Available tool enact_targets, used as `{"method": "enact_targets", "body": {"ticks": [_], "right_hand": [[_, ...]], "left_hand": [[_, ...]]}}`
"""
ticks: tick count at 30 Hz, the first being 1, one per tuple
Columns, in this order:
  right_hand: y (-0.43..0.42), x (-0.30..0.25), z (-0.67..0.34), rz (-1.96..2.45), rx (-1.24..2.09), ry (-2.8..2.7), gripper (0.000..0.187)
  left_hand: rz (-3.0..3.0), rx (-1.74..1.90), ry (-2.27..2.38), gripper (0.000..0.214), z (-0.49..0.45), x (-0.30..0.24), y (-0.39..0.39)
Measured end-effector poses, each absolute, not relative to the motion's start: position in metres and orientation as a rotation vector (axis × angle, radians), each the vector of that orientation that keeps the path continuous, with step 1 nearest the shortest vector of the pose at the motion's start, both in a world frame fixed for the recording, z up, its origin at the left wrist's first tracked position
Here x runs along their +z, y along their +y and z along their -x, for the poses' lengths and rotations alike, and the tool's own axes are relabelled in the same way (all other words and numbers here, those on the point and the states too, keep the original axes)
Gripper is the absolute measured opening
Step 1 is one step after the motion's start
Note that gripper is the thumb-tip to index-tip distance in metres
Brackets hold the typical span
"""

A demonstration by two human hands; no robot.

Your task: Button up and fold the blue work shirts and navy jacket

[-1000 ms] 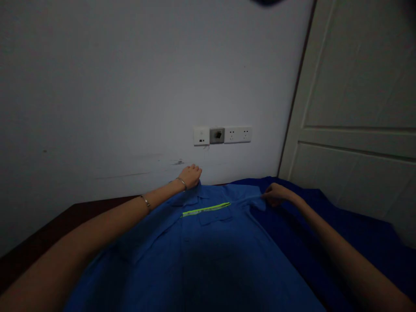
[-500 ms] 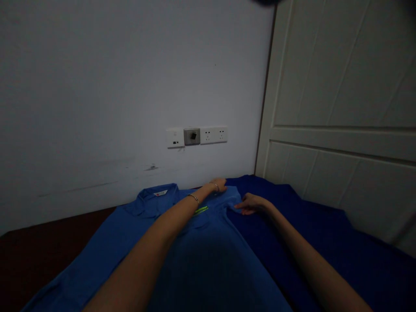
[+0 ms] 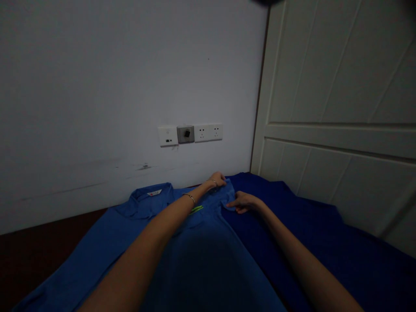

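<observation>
A blue collared shirt (image 3: 198, 247) lies spread out, its collar with a white label (image 3: 154, 193) toward the wall and a yellow-green mark on the chest. My left hand (image 3: 218, 178) reaches across it and is closed on the upper edge of the sleeve at the right; its fingertips are partly hidden. Just below and to the right, my right hand (image 3: 245, 202) pinches the lower edge of that same sleeve, index finger stretched along the cloth. Two thin bracelets circle my left wrist and forearm.
Darker blue cloth (image 3: 302, 225) spreads under and to the right of the shirt. A dark brown surface (image 3: 48, 238) shows at the left. Behind stands a pale wall with sockets and switches (image 3: 190, 134); a white panelled door (image 3: 338, 99) borders the right side.
The view has turned slightly right, so everything sits a little further left. The sleeve's upper corner by my left hand appears slightly raised. Both hands keep their places on the sleeve.
</observation>
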State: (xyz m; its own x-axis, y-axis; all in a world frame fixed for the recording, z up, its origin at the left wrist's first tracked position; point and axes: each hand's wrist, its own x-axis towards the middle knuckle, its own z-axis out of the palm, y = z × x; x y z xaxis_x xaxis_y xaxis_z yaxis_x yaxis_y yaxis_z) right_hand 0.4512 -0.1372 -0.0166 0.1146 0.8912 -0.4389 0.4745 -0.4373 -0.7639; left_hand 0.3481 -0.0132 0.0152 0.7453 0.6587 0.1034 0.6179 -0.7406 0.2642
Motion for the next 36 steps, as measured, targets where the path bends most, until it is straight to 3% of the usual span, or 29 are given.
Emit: {"method": "enact_targets", "body": {"ticks": [5,10,13,20,28,32,36], "right_hand": [[-0.139,-0.012,-0.450,1.861,1.149,-1.280,0.044],[-0.132,-0.012,-0.451,1.667,0.971,-1.362,0.024],[-0.132,-0.002,-0.448,1.532,0.836,-1.344,0.021],[-0.136,0.016,-0.427,1.509,0.682,-1.383,0.026],[-0.122,-0.002,-0.403,1.458,0.946,-1.312,0.033],[-0.120,0.006,-0.411,1.544,0.618,-1.514,0.033],[-0.130,0.014,-0.412,1.571,0.209,-1.711,0.029]], "left_hand": [[-2.558,0.556,0.940,0.020,-0.321,0.044,-0.008],[-2.369,0.816,0.836,0.014,-0.278,0.068,-0.004],[-2.328,0.889,0.821,0.013,-0.252,0.078,-0.003],[-2.399,0.879,0.817,0.015,-0.195,0.087,-0.016],[-2.627,0.685,0.909,0.032,-0.153,0.079,-0.035],[-2.650,0.567,0.930,0.023,-0.145,0.077,-0.036],[-2.694,0.671,0.978,0.017,-0.142,0.073,-0.034]]}}
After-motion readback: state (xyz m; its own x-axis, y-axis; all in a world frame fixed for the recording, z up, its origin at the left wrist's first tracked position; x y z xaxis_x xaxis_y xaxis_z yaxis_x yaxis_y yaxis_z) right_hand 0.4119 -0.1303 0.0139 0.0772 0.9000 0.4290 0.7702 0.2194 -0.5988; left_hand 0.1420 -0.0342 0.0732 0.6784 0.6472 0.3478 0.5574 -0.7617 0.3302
